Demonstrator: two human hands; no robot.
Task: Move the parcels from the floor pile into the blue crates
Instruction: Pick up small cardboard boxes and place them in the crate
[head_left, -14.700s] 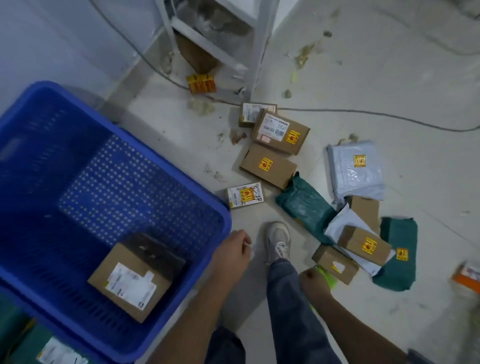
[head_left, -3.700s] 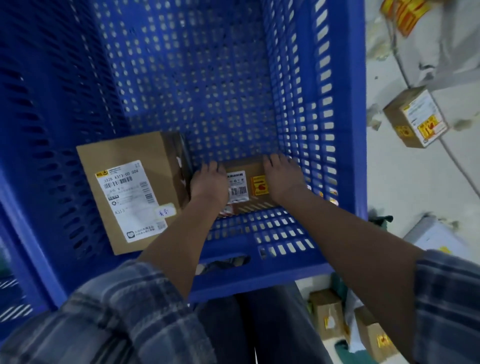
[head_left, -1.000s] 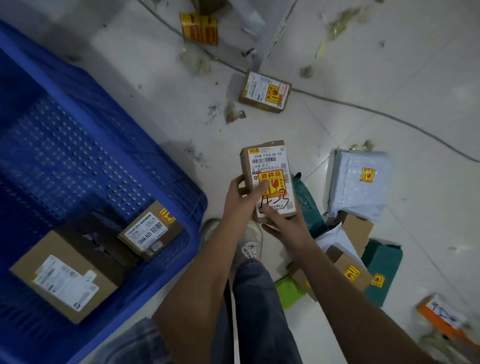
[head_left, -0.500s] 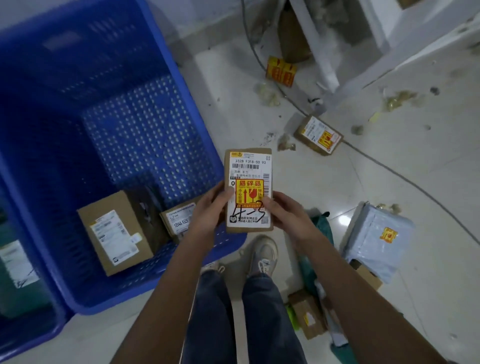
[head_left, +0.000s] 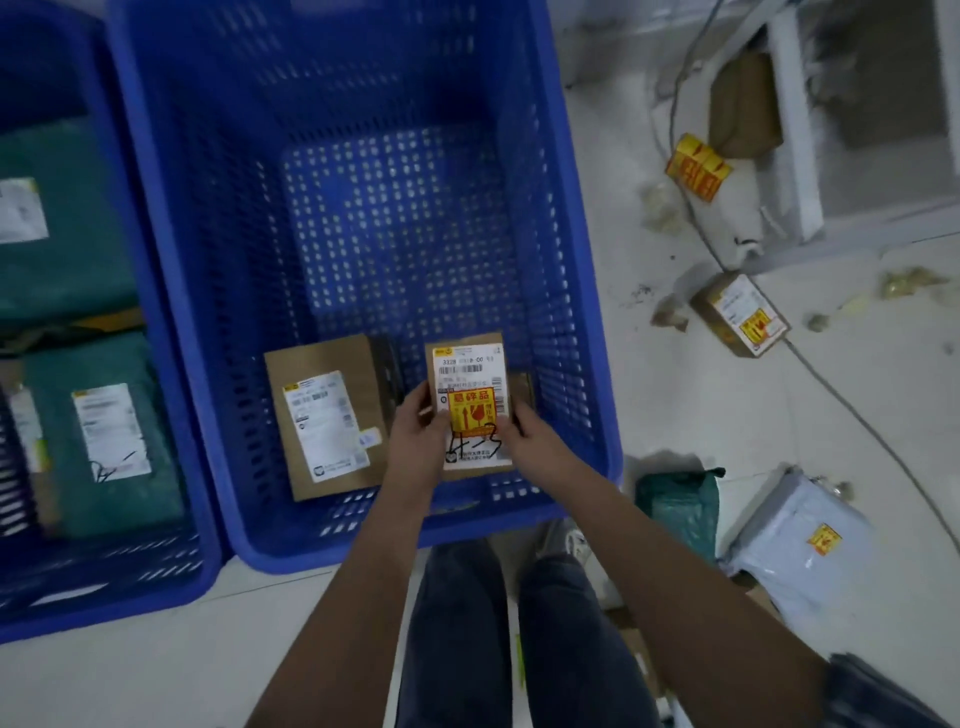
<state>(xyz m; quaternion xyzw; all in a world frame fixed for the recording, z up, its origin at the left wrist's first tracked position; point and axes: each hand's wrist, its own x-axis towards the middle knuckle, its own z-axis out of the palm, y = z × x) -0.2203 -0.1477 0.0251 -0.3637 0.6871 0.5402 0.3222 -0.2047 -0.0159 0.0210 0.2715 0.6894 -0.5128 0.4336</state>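
Both hands on one parcel: left hand (head_left: 415, 441) gripping the left edge of the small labelled box (head_left: 470, 402), thumb over its face; right hand (head_left: 537, 447) pinching the right edge, thumb on the label. Box held flat, label up, yellow fragile sticker and black scrawl showing, over the near right corner of the middle blue crate (head_left: 582, 291), inside its rim. Whether touching anything beneath, impossible to tell.

Inside the middle blue crate, left of the held box: larger cardboard box (head_left: 324, 415) lying flat on the perforated floor, white label up. Behind the held box, a brown corner of another carton (head_left: 522, 387) peeking out, mostly hidden.

Left of the middle blue crate, just beside it: second blue crate (head_left: 171, 566), packed with green mailer bags (head_left: 109, 441) carrying white labels, blurred.

Right of the middle blue crate, on the pale floor: green bag (head_left: 678, 506) close to the near corner, grey-white mailer (head_left: 800, 545) with a yellow sticker beyond it. Farther back, small brown box (head_left: 740, 314) with label and yellow sticker, lying by a dark cable (head_left: 852, 410). Farther still, yellow-and-red packet (head_left: 696, 166) beside a white frame leg (head_left: 792, 130), scraps of debris scattered around.

Below the middle blue crate: dark jeans (head_left: 457, 623), a pale shoe tip, bare forearms reaching in.
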